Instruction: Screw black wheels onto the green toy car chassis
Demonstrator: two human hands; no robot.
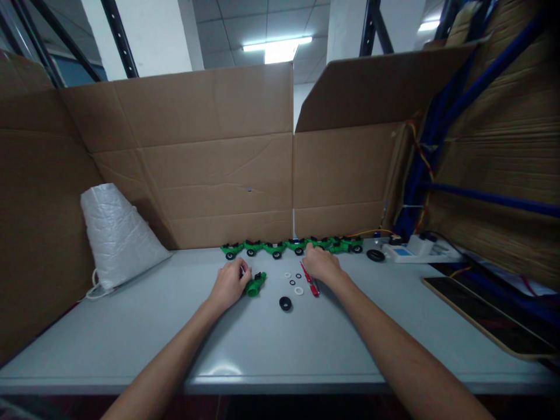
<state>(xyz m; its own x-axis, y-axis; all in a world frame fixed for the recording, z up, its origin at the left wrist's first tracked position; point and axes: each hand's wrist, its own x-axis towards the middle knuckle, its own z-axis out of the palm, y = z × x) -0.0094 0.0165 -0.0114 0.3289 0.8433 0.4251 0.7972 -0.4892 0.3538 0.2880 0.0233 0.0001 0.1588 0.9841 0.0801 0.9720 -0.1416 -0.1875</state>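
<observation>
My left hand (230, 283) rests on the grey table (131, 332) with its fingers curled round the end of a small green toy car body (255, 284). My right hand (321, 263) reaches toward the back, fingers bent over the top of a red screwdriver (310, 280) that lies on the table. Between the hands lie several small white and black rings (294, 282) and one black wheel (285, 303). A row of several assembled green toy cars (293, 246) stands along the cardboard wall just beyond my right hand.
Cardboard walls (196, 175) enclose the table at the back and left. A white woven sack (116, 233) leans at the left. At the right are a black ring (375, 255), a white device with wires (411, 249) and a dark tablet (490, 315).
</observation>
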